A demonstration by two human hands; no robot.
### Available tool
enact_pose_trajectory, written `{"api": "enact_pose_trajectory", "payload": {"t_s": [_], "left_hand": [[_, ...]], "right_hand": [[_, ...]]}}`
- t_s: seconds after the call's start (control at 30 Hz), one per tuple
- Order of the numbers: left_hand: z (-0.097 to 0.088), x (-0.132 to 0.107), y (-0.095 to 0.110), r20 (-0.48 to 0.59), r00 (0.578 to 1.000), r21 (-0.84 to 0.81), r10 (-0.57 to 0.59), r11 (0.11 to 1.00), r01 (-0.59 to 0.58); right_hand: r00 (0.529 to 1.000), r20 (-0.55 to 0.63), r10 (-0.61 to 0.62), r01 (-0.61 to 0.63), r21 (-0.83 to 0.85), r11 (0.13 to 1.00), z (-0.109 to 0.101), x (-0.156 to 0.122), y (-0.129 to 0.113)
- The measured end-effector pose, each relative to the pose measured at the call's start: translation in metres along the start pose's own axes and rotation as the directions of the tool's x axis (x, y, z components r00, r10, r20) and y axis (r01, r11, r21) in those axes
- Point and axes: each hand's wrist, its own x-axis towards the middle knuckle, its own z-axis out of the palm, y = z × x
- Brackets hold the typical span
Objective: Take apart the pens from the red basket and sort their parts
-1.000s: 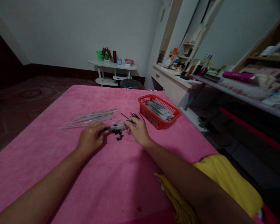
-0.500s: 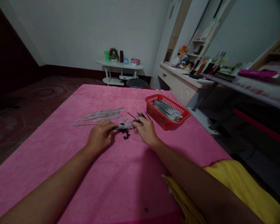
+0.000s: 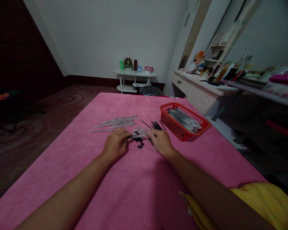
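Observation:
My left hand [image 3: 115, 142] is closed around one end of a slim clear pen [image 3: 139, 136]. At its other end, the fingertips of my right hand [image 3: 162, 140] pinch the tip. Between and just below my hands lie small black plugs [image 3: 140, 145] and short clear pieces [image 3: 139, 128], partly hidden by the pen. Beyond my left hand, several long translucent tubes [image 3: 117, 122], like pen barrels, lie side by side. Thin black sticks [image 3: 156, 125], like pen refills, fan out just past my right hand.
A red plastic basket [image 3: 174, 128] full of slim pens [image 3: 184, 119] stands right of my right hand on the pink cloth [image 3: 124, 188]. Yellow fabric [image 3: 261, 201] lies by my right forearm. Beyond are a white stand [image 3: 134, 73] and a cluttered dresser [image 3: 196, 86].
The whole view has shifted, so everything appears farther right and slightly lower. Both hands stay on the same pen, and my right fingers still pinch its end.

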Motion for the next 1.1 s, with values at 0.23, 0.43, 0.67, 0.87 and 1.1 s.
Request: {"api": "enact_pose_trajectory", "payload": {"t_s": [0.23, 0.43, 0.67, 0.87, 1.1], "left_hand": [[-0.001, -0.0001, -0.0019, -0.003, 1.0, -0.029, -0.029, 0.999, 0.029], [-0.0016, 0.0002, -0.0014, 0.001, 1.0, -0.051, -0.026, 0.998, 0.026], [-0.0008, -0.001, -0.0038, -0.005, 1.0, -0.074, -0.028, 0.997, 0.027], [-0.0015, -0.0018, -0.0035, 0.001, 1.0, -0.077, -0.02, 0.997, 0.02], [-0.0032, -0.0023, -0.0036, 0.011, 0.999, -0.096, -0.037, 0.995, 0.038]], "right_hand": [[0.999, -0.02, -0.035, 0.037, 0.07, 0.997, -0.0001, 0.0008, -0.0027], [1.0, 0.018, -0.026, 0.026, -0.025, 0.999, -0.004, 0.0013, -0.0023], [0.997, 0.042, -0.057, 0.059, -0.052, 0.997, -0.0047, 0.0014, -0.0018], [0.995, 0.024, -0.096, 0.097, -0.066, 0.993, -0.0069, 0.0026, -0.0037], [0.994, 0.035, -0.103, 0.106, -0.087, 0.991, -0.009, 0.0031, -0.0044]]}}
